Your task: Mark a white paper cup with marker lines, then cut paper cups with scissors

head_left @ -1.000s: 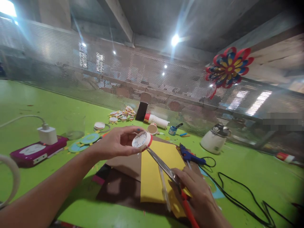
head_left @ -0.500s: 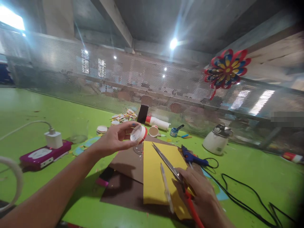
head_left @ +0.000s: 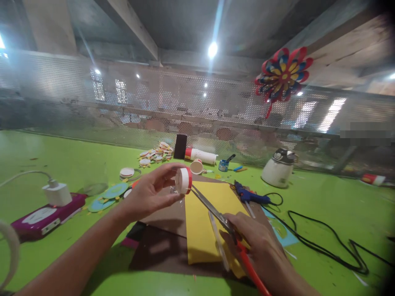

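Note:
My left hand pinches a short white paper-cup piece with a red band between thumb and fingers, above the paper sheets. In my right hand is a pair of scissors with red handles, its blades close together. The blade tips reach the lower right edge of the cup piece; whether they touch it I cannot tell. Below the scissors lies a yellow sheet on brown card. A clear pen-like stick rests on the yellow sheet, partly behind the scissors.
A blue glue gun with a black cord lies at right, near a white jug. A purple power strip sits at left. Behind are a paper cup, a cup stack and a blue jar.
The cup piece has turned in my left hand, so its side wall shows more and its inside less. The scissor tips have come nearer to its edge. The whole view has shifted slightly.

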Available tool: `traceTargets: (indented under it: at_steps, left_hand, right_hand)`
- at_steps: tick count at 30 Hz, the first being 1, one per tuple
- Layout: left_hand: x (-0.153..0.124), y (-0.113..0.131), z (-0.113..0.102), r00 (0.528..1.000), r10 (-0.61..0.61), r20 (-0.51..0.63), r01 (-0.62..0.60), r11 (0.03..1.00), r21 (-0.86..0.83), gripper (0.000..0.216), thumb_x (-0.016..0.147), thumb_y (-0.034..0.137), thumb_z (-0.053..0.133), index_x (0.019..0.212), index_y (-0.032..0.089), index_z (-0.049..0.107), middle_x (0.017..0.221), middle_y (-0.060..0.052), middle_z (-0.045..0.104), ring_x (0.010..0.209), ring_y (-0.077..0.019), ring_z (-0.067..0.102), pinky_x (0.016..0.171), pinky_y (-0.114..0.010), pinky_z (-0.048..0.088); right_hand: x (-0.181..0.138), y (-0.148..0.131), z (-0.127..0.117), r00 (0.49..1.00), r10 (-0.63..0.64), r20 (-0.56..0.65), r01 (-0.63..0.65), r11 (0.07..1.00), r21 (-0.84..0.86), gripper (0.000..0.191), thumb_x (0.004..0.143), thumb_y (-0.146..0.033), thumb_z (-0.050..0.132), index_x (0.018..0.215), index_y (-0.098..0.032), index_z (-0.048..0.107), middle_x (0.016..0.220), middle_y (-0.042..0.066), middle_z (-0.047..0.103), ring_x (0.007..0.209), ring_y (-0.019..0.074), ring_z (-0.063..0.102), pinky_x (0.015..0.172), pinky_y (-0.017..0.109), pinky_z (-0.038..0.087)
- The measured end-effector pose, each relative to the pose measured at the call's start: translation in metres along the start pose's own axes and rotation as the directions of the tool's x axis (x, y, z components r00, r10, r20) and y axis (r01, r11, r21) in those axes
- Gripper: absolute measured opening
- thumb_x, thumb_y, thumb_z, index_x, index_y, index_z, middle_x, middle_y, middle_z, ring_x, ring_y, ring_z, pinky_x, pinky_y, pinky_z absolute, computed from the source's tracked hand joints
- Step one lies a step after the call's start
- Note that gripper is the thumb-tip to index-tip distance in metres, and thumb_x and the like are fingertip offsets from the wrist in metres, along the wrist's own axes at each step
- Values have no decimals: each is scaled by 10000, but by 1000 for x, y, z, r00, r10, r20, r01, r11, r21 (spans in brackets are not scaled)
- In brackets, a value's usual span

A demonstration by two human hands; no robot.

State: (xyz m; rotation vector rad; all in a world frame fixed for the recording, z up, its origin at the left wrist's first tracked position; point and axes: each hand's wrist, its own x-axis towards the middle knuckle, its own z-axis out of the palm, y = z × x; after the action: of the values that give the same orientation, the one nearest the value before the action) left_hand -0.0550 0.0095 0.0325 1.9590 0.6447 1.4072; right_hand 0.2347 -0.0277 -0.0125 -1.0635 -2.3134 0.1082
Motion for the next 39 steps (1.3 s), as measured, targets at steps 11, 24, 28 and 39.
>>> traceTargets:
  at_steps: [11,24,28,39]
  left_hand:
    - [-2,4,16,998,66,-12,-64,987,145,485,816,191,746,1249,197,528,1274,-119,604,1124,-208,659,1026,-337,544]
    - [-3,3,19,994,100,-41,-91,978,187,481,802,177,749,1219,199,509,1255,-127,616,1146,-232,646,993,-369,569]
    - [-4,2,21,993,110,-47,-98,975,200,485,794,165,749,1215,198,511,1244,-121,622,1144,-238,647,980,-370,579]
    - [-4,5,23,995,88,-49,-76,975,208,449,803,168,735,1192,175,512,1220,-119,626,1099,-213,664,964,-354,590]
  right_hand:
    - [0,-5,-3,1000,-7,11,6,1000,11,109,921,-181,526,982,-235,598,818,25,662,733,195,624,618,277,454]
    - [-2,-2,-2,999,-38,-21,38,999,2,112,945,-184,517,982,-250,600,762,-3,638,671,167,600,594,259,437]
    - [0,-4,-3,997,-60,-38,60,998,-4,90,963,-226,514,979,-249,599,749,-2,646,645,161,602,574,251,445]
    - [-5,-2,-1,997,-45,-66,43,999,-29,99,950,-233,518,984,-244,610,740,8,652,656,182,623,578,275,470]
